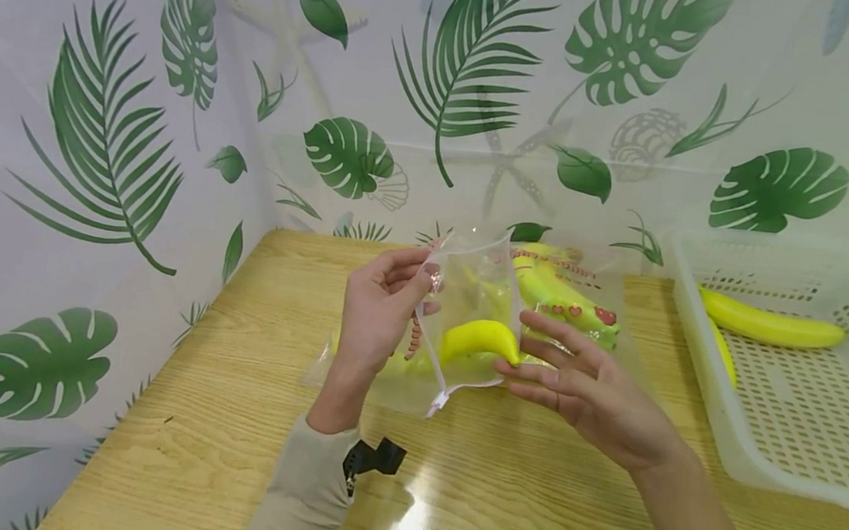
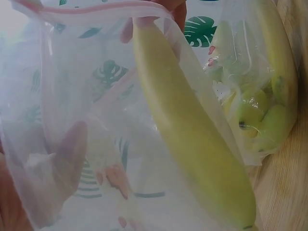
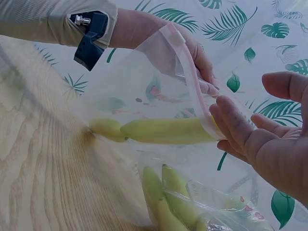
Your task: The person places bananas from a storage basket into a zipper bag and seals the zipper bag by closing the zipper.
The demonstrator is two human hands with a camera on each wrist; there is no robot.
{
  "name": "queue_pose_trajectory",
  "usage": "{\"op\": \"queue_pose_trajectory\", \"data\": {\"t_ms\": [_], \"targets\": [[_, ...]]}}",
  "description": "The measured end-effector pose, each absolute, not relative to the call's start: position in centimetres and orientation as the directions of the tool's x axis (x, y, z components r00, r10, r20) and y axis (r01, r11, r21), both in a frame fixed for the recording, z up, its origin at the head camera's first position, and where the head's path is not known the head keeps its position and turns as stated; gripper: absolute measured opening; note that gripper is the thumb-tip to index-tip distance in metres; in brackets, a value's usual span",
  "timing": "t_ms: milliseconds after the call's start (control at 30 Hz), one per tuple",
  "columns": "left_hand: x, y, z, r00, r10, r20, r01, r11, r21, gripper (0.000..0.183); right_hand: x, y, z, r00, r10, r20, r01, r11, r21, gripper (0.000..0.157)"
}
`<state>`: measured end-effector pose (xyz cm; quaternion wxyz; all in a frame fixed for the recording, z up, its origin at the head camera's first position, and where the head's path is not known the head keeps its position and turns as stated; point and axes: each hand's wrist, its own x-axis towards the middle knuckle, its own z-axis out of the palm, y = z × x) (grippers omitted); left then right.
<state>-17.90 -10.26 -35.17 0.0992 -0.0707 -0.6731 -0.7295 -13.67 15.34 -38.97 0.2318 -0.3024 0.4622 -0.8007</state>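
A clear zip bag (image 1: 472,272) with a white slider (image 1: 439,401) stands with its mouth spread. My left hand (image 1: 380,315) pinches the left side of the bag between thumb and fingers. Inside, a yellow banana (image 1: 478,339) lies with one end at the mouth, near the fingers of my right hand (image 1: 592,400). Those fingers are straight and spread; in the right wrist view they reach the bag's mouth beside the banana (image 3: 168,131). Whether they touch the banana or only the bag I cannot tell. A second yellow fruit (image 3: 107,129) shows deeper in the bag.
Behind my right hand, a filled clear bag (image 1: 563,291) with red print holds several yellow and green fruits. A white slotted basket (image 1: 709,424) with two yellow bananas (image 1: 775,322) stands on the right of the wooden table (image 1: 239,383). Leaf-patterned sheets rise behind and left.
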Motion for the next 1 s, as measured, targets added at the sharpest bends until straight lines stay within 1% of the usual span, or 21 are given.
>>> {"op": "queue_pose_trajectory", "data": {"t_ms": [100,333,400,467,600,800,1000], "targets": [[-17.9,-10.3,-35.1,-0.97,-0.051,0.239,0.243,-0.079,0.967,0.028,-13.8,15.5,-39.1,-0.688,-0.666,0.288,0.078,-0.463,-0.883,0.054],[-17.8,-10.5,-35.0,-0.969,-0.05,0.242,0.246,-0.085,0.966,0.028,-13.7,16.1,-38.7,-0.689,-0.682,0.244,0.067,-0.395,-0.916,0.053],[-17.8,-10.5,-34.9,-0.969,-0.047,0.242,0.245,-0.087,0.966,0.028,-13.7,16.1,-38.7,-0.69,-0.683,0.241,0.084,-0.406,-0.91,0.053],[-17.7,-10.5,-34.8,-0.969,-0.044,0.243,0.246,-0.089,0.965,0.028,-13.6,15.8,-38.7,-0.685,-0.678,0.266,0.098,-0.447,-0.889,0.054],[-17.7,-10.5,-34.8,-0.968,-0.042,0.246,0.249,-0.09,0.964,0.028,-13.2,14.9,-38.4,-0.702,-0.65,0.291,0.119,-0.51,-0.852,0.055],[-17.7,-10.5,-34.7,-0.968,-0.044,0.249,0.252,-0.102,0.962,0.028,-12.8,14.0,-38.0,-0.744,-0.619,0.251,0.086,-0.462,-0.883,0.054],[-17.5,-10.6,-34.5,-0.965,-0.056,0.256,0.26,-0.117,0.958,0.026,-12.9,14.2,-37.8,-0.738,-0.617,0.273,0.059,-0.462,-0.885,0.055]]}}
